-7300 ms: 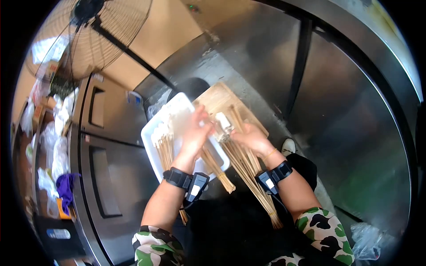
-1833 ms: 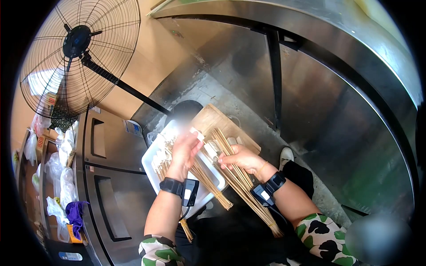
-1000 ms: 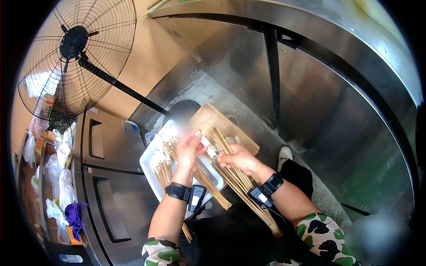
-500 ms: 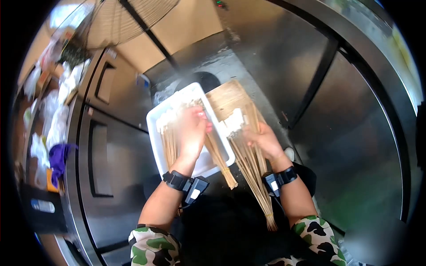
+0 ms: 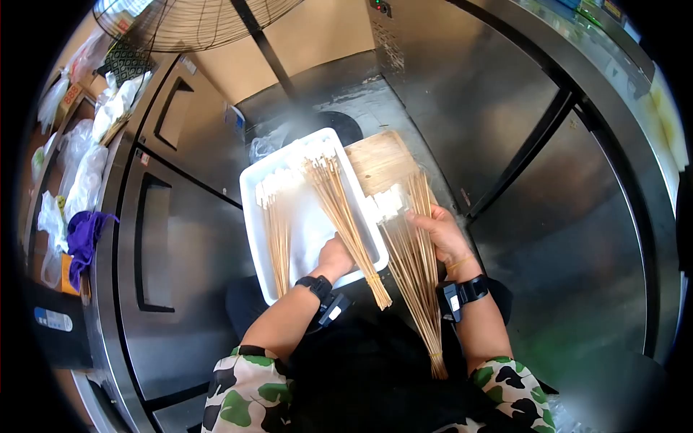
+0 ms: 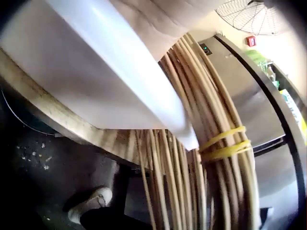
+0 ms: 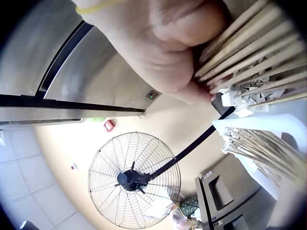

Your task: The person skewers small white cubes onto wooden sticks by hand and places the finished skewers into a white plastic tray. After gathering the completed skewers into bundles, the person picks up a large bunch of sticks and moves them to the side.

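In the head view, a rubber-banded bundle of bamboo skewers (image 5: 338,206) with white pieces on the tips lies slanted across the white tray (image 5: 249,216). My left hand (image 5: 334,257) is bent against the bundle's lower shafts, its fingertips hidden beneath them. The left wrist view shows its palm beside the skewers, above their yellow rubber band (image 6: 225,143). To the tray's right, my right hand (image 5: 446,234) holds several skewers (image 5: 421,198) upright, thumb across their front. Another fanned bundle (image 5: 404,270) stands against them, white pieces (image 5: 388,202) at its upper ends.
A second skewer bundle (image 5: 276,238) lies in the tray's left side. A wooden board (image 5: 379,159) sits behind the skewers on the right. Steel cabinets (image 5: 195,252) stand on both sides, and a black fan pole (image 5: 263,47) rises behind. Shelves at left hold plastic bags (image 5: 86,177).
My left hand has moved down from the skewer tips to the lower shafts of the middle bundle. My right hand keeps hold of its skewers. The head view has tilted and shifted.
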Motion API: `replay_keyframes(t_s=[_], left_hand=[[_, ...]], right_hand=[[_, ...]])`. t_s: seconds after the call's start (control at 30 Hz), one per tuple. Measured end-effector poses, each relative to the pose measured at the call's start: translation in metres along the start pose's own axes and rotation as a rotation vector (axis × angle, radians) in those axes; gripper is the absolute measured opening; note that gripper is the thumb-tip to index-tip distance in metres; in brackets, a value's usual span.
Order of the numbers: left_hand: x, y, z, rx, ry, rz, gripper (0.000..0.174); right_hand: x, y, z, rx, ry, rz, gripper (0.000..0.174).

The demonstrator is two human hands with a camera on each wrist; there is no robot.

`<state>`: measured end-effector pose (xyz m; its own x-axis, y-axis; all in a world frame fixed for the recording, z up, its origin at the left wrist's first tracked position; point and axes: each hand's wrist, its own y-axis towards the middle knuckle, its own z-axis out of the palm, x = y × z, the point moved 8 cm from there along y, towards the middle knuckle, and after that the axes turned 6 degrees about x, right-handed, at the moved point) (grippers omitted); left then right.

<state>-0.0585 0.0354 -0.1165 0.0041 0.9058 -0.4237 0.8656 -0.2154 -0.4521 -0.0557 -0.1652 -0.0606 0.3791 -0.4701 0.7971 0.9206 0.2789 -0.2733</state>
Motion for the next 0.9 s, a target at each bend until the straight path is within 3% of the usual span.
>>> replay_keyframes(t_s=[0.07,0.17,0.2,0.23,0.37,0.47,0.57,0.6,0.7,0.9], left_hand=[[0.002,-0.003,-0.004,-0.015,-0.052,0.022,0.056],[0.049,0.002,0.004,0.000,-0.517,-0.207,0.046],[0.035,-0.015,-0.018,-0.015,-0.701,-0.214,0.042],[0.032,-0.027,-0.038,-0.075,-0.698,-0.315,0.047],[0.018,-0.048,-0.105,-0.315,-1.269,-0.099,0.034],[-0.017,-0.035,-0.131,-0.230,-1.514,0.121,0.026],[-0.052,-0.007,-0.125,-0.037,-1.657,0.230,0.021],[-0.066,-0.001,-0.121,-0.032,-1.669,0.200,0.030],[-0.079,0.025,-0.108,0.034,-1.650,0.188,0.027],[-0.085,0.046,-0.105,-0.049,-1.446,0.066,0.022]], right_hand=[[-0.008,0.007,-0.010,0.021,-0.066,-0.016,0.011],[-0.012,0.008,-0.014,0.047,-0.059,-0.010,0.009],[-0.011,0.008,-0.010,0.058,-0.032,-0.010,0.008],[-0.009,0.007,-0.007,0.072,-0.004,-0.010,0.007],[-0.012,0.005,0.000,0.116,0.064,0.049,0.006],[-0.009,0.000,0.009,0.176,0.076,0.065,0.008],[-0.008,0.000,0.011,0.206,0.087,0.061,0.010],[-0.007,0.000,0.010,0.221,0.087,0.055,0.010],[-0.003,-0.001,0.012,0.238,0.088,0.020,0.011],[0.001,-0.001,0.014,0.265,0.063,-0.022,0.010]])
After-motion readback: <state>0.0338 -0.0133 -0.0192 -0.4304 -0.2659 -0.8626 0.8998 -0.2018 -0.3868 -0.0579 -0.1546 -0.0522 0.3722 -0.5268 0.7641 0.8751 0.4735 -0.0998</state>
